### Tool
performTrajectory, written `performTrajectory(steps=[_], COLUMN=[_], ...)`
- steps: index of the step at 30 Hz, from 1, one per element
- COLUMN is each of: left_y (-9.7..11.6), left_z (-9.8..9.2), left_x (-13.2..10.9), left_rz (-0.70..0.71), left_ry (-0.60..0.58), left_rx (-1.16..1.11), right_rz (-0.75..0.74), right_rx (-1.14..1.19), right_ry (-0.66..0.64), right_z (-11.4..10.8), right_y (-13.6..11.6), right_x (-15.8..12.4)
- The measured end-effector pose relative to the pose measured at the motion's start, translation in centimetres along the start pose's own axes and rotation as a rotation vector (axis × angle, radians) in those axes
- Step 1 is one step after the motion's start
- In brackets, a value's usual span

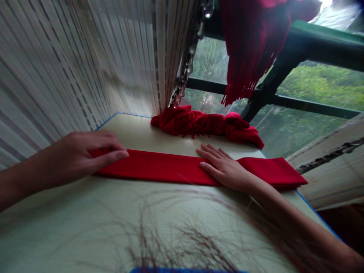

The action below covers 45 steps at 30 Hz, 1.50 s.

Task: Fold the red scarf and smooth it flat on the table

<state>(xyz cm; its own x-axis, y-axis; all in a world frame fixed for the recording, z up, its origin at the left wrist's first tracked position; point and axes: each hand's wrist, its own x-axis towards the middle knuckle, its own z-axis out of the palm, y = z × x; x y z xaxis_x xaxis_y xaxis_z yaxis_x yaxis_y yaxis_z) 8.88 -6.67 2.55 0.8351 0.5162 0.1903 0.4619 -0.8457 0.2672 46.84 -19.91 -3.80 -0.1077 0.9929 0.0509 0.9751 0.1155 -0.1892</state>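
Note:
A red scarf (162,167), folded into a long narrow band, lies across the pale table (136,212). At its left end, my left hand (88,153) pinches the cloth between thumb and fingers; part of that end is hidden under the hand. My right hand (224,167) rests flat on the band, right of its middle, with the fingers stretched out. Beyond my right hand the folded layers of the scarf's right end reach the table's edge.
Another red scarf (199,123) lies bunched along the table's far side. A fringed red scarf (253,49) hangs before the window (321,83). A striped string curtain (127,57) borders the left side. Strands of hair cross the lower view.

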Motion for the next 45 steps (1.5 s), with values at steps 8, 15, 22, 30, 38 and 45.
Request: performTrajectory(steps=[8,15,22,30,38,45], left_y=[-2.0,-1.5,0.8,4.2,6.3,4.1], left_z=[4.7,2.2,-2.2,2.8,4.4,4.4], left_x=[0.9,2.4,11.5,13.1,8.7,6.7], left_rz=[-0.016,-0.045,-0.122,0.152,0.250,0.173], left_ry=[-0.261,-0.232,0.443,0.039,-0.168,-0.270], left_rx=[0.156,0.021,-0.652,-0.349,0.064,0.111], right_rz=[0.010,0.007,-0.024,-0.087,-0.127,-0.218], right_rx=[0.005,0.033,0.065,0.020,-0.043,0.065], right_ry=[-0.037,-0.040,-0.003,0.071,0.179,0.036], right_z=[-0.2,-0.1,0.2,0.2,-1.7,-1.2], right_y=[-0.1,-0.1,0.0,-0.3,-2.8,-4.6], right_x=[0.1,0.2,0.4,0.5,0.1,-0.4])
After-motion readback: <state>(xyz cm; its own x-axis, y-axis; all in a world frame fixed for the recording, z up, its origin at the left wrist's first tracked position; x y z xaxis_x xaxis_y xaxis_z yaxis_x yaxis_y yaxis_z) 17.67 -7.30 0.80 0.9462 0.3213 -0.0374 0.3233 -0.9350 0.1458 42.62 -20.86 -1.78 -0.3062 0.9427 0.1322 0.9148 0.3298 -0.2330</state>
